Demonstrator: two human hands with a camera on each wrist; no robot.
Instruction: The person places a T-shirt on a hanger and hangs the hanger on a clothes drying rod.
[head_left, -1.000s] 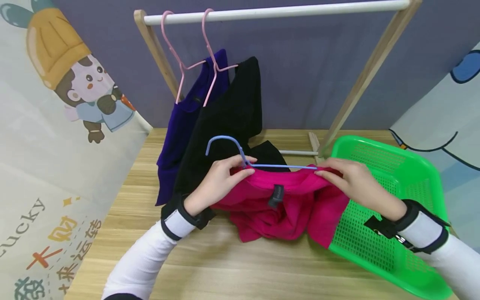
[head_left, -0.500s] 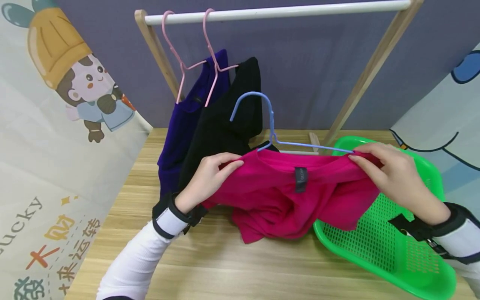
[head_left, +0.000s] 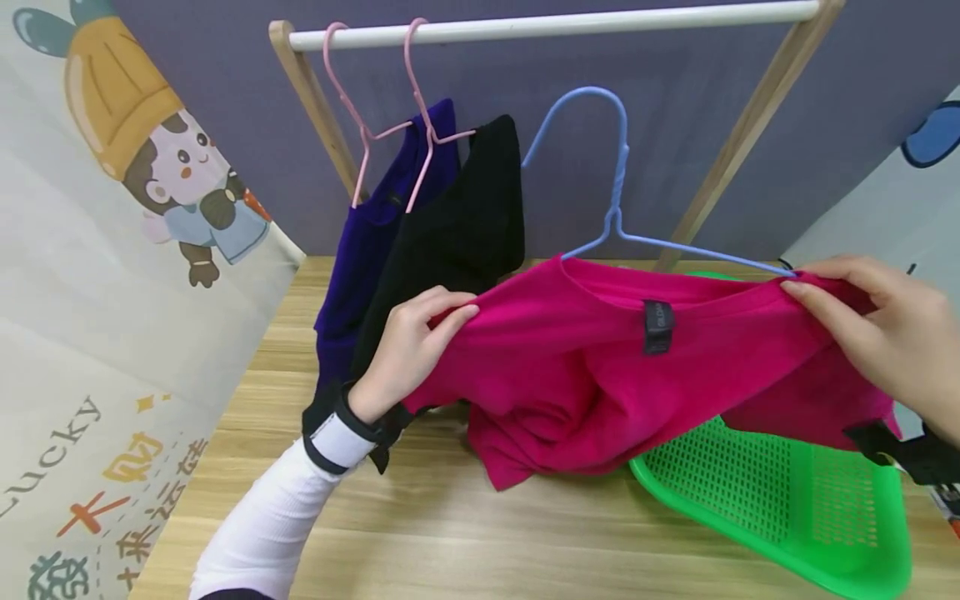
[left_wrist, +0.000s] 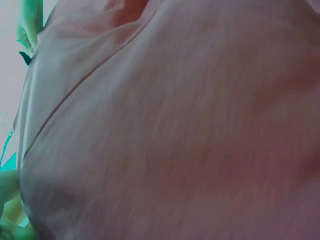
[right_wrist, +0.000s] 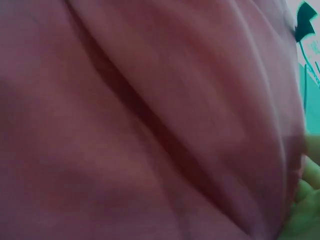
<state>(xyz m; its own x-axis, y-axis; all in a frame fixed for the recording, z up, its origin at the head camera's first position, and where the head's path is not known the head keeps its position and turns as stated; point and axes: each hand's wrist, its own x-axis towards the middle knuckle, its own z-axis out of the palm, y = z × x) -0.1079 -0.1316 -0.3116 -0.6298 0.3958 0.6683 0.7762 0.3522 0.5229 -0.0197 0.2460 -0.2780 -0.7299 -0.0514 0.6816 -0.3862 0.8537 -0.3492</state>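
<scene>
A bright pink T-shirt (head_left: 540, 342) hangs between both hands on a blue wire hanger (head_left: 617, 192), whose hook and one arm show above the neckline. My left hand (head_left: 412, 346) pinches the shirt's shoulder at the left. My right hand (head_left: 892, 325) pinches the other shoulder, right where the hanger's arm meets the cloth. A dark label (head_left: 657, 327) shows inside the collar. The hanger's lower part is hidden by the shirt. Close-up shirt cloth (left_wrist: 165, 130) fills most of the left wrist view, and likewise the cloth (right_wrist: 150, 120) in the right wrist view.
Behind stands a rack with a white rail (head_left: 555, 25). Two pink hangers (head_left: 431, 133) on it carry a purple garment (head_left: 360, 250) and a black garment (head_left: 450, 233). A green plastic basket (head_left: 750, 533) sits on the wooden table (head_left: 450, 550) at the right.
Shirt and hanger have risen, moving right with the right hand. The left hand has let go of the hanger's neck and shifted left along the shoulder. The shirt is stretched wider.
</scene>
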